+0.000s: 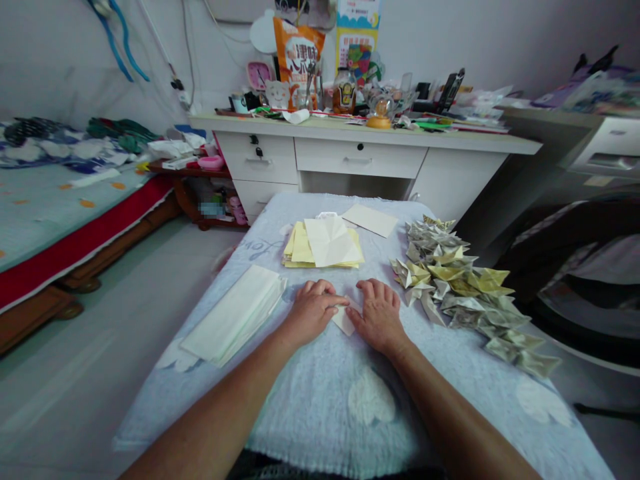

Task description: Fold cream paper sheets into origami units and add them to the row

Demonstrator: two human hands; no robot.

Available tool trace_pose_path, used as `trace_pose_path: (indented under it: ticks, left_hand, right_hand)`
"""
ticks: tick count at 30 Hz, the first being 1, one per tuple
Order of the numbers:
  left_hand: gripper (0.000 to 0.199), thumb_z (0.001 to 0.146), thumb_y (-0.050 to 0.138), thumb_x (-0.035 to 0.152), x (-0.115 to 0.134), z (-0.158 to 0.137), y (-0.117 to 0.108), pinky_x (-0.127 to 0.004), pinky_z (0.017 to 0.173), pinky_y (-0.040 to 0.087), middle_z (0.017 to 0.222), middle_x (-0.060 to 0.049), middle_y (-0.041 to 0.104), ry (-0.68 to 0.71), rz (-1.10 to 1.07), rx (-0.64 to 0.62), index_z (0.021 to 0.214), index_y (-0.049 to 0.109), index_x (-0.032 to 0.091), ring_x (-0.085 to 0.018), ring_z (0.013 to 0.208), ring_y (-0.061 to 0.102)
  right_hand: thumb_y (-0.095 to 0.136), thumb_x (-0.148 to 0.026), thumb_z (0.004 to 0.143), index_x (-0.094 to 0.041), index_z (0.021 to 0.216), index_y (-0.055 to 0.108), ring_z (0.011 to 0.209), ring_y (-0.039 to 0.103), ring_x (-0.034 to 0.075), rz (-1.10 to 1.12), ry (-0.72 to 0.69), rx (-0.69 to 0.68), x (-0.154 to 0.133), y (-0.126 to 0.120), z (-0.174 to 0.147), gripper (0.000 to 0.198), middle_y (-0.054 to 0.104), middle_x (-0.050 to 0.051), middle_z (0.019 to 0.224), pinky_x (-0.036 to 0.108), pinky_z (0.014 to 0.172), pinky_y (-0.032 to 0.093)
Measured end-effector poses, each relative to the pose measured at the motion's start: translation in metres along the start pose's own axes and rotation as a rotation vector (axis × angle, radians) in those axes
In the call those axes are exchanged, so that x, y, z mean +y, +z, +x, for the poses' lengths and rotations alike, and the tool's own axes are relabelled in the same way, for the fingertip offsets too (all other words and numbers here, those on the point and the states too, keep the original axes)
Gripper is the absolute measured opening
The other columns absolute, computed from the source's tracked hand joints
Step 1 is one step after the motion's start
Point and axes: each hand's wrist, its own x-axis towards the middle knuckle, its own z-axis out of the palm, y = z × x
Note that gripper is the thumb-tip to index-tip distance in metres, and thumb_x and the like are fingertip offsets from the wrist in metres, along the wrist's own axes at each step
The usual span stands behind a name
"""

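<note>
A small piece of folded white paper (344,321) lies on the blue cloth between my two hands. My left hand (316,308) grips its upper left part, the index finger stretched across it and the other fingers curled. From the right, my right hand (379,313) holds the paper down with its thumb, while its other fingers rest bent on the cloth. Just beyond is a stack of yellow and white paper sheets (330,243). Long folded white papers (237,313) lie to the left of my left hand. Folded paper pieces with pointed ends (460,287) are heaped at the right.
A pale flat sheet (371,220) lies near the far end of the cloth-covered table (310,407). Behind it stands a white desk (360,157) crowded with a jar, an orange bag and other items. A bed (65,220) is at left, a front-loading washing machine (600,240) at right.
</note>
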Motion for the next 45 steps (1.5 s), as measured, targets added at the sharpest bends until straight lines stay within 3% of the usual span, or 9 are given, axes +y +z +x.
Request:
trace_pose_path:
  ticks: [14, 19, 22, 26, 29, 32, 35, 38, 45]
  left_hand:
    - [0.039, 0.086, 0.052, 0.019, -0.009, -0.002, -0.003, -0.040, 0.094, 0.033, 0.114, -0.001, 0.053, 0.051, 0.011, -0.044, 0.116, 0.064, 0.042, -0.022, 0.105, 0.044]
    - [0.043, 0.081, 0.055, 0.016, -0.006, 0.001, -0.006, -0.038, 0.095, 0.036, 0.111, -0.003, 0.058, 0.074, -0.068, -0.017, 0.120, 0.062, 0.032, -0.022, 0.104, 0.047]
    - [0.048, 0.076, 0.055, 0.010, -0.003, 0.004, -0.007, -0.036, 0.094, 0.039, 0.114, -0.004, 0.060, 0.079, -0.170, 0.002, 0.122, 0.058, 0.024, -0.021, 0.104, 0.050]
    - [0.054, 0.072, 0.055, 0.008, 0.002, 0.008, -0.004, -0.030, 0.083, 0.045, 0.113, -0.005, 0.061, 0.040, -0.313, 0.008, 0.124, 0.055, 0.021, -0.019, 0.101, 0.053]
    - [0.056, 0.070, 0.057, 0.009, 0.005, 0.009, -0.004, -0.024, 0.069, 0.044, 0.102, -0.003, 0.064, -0.019, -0.385, 0.013, 0.125, 0.055, 0.021, -0.014, 0.081, 0.056]
    - [0.036, 0.073, 0.056, 0.013, 0.007, 0.009, -0.005, -0.019, 0.054, 0.037, 0.079, 0.003, 0.062, -0.079, -0.498, 0.000, 0.107, 0.063, 0.019, -0.007, 0.056, 0.048]
    - [0.013, 0.076, 0.056, 0.021, 0.008, 0.009, -0.007, -0.018, 0.049, 0.034, 0.061, 0.006, 0.055, -0.152, -0.733, 0.011, 0.088, 0.058, 0.016, -0.006, 0.048, 0.046]
    - [0.018, 0.076, 0.059, 0.027, 0.011, 0.009, -0.008, -0.018, 0.047, 0.037, 0.059, 0.005, 0.057, -0.216, -1.028, 0.016, 0.087, 0.048, 0.017, -0.008, 0.048, 0.053]
    - [0.026, 0.074, 0.066, 0.031, 0.017, 0.009, -0.006, -0.018, 0.045, 0.036, 0.068, 0.001, 0.061, -0.231, -1.222, -0.042, 0.085, 0.047, 0.017, -0.011, 0.055, 0.060]
  right_hand:
    - [0.053, -0.020, 0.081, -0.026, 0.134, 0.040, 0.118, 0.039, 0.029, 0.048, 0.070, -0.034, 0.027, -0.001, -0.005, 0.055, 0.047, 0.009, 0.129, 0.046, 0.099, 0.027]
    - [0.053, -0.028, 0.084, -0.020, 0.103, 0.055, 0.107, 0.043, 0.028, 0.110, -0.006, -0.006, 0.023, -0.007, -0.006, 0.021, 0.052, 0.010, 0.114, 0.044, 0.093, 0.031]
    - [0.059, -0.038, 0.082, -0.020, 0.093, 0.057, 0.104, 0.043, 0.029, 0.105, -0.048, -0.026, 0.018, -0.007, -0.004, 0.022, 0.052, 0.010, 0.110, 0.046, 0.091, 0.031]
    - [0.064, -0.030, 0.078, -0.019, 0.088, 0.056, 0.104, 0.043, 0.028, 0.164, -0.099, -0.040, 0.013, -0.006, -0.003, 0.017, 0.053, 0.009, 0.108, 0.045, 0.092, 0.031]
    - [0.062, -0.023, 0.078, -0.020, 0.084, 0.054, 0.104, 0.044, 0.026, 0.273, -0.127, -0.034, 0.012, -0.006, -0.002, 0.010, 0.053, 0.007, 0.107, 0.043, 0.091, 0.033]
    - [0.058, -0.020, 0.080, -0.020, 0.087, 0.052, 0.100, 0.046, 0.023, 0.430, -0.163, -0.003, 0.012, -0.007, -0.002, 0.009, 0.054, 0.006, 0.101, 0.039, 0.089, 0.036]
    - [0.060, -0.026, 0.080, -0.020, 0.103, 0.048, 0.099, 0.048, 0.022, 0.615, -0.138, 0.067, 0.012, -0.007, -0.001, 0.026, 0.054, 0.006, 0.102, 0.038, 0.089, 0.039]
    - [0.066, -0.036, 0.077, -0.020, 0.110, 0.047, 0.098, 0.051, 0.021, 0.778, -0.093, 0.076, 0.011, -0.006, 0.000, 0.041, 0.056, 0.006, 0.105, 0.035, 0.087, 0.041]
    - [0.058, -0.030, 0.080, -0.019, 0.077, 0.053, 0.060, 0.047, 0.012, 0.954, -0.030, -0.062, 0.003, -0.009, 0.002, 0.012, 0.051, -0.004, 0.065, 0.023, 0.056, 0.036]
